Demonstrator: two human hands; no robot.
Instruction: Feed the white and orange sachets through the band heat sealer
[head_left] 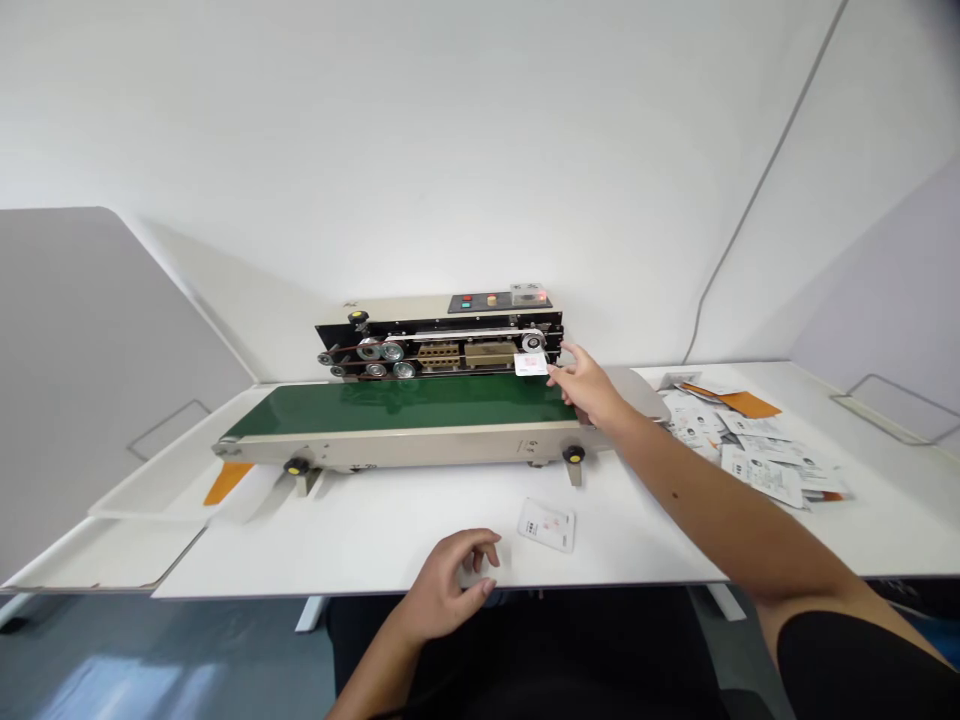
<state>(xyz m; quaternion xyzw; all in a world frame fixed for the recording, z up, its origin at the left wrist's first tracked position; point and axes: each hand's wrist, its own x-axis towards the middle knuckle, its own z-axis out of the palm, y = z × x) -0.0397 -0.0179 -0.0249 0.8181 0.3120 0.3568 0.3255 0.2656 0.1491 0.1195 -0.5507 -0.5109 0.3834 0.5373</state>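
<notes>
My right hand (589,388) reaches out over the right end of the green conveyor belt (397,405) of a band sealing machine (442,345). Its fingers pinch a small white packet (531,363) at the machine's right-hand intake. My left hand (454,578) rests near the front edge of the white table (360,540), fingers curled loosely with nothing in them. Just to the right of it lies another white packet (547,524), flat on the table.
A heap of several white and orange packets (750,445) lies on the table to the right. An orange packet (223,482) sits below the belt's left end, above a white tray (112,545). Grey partitions stand at both sides.
</notes>
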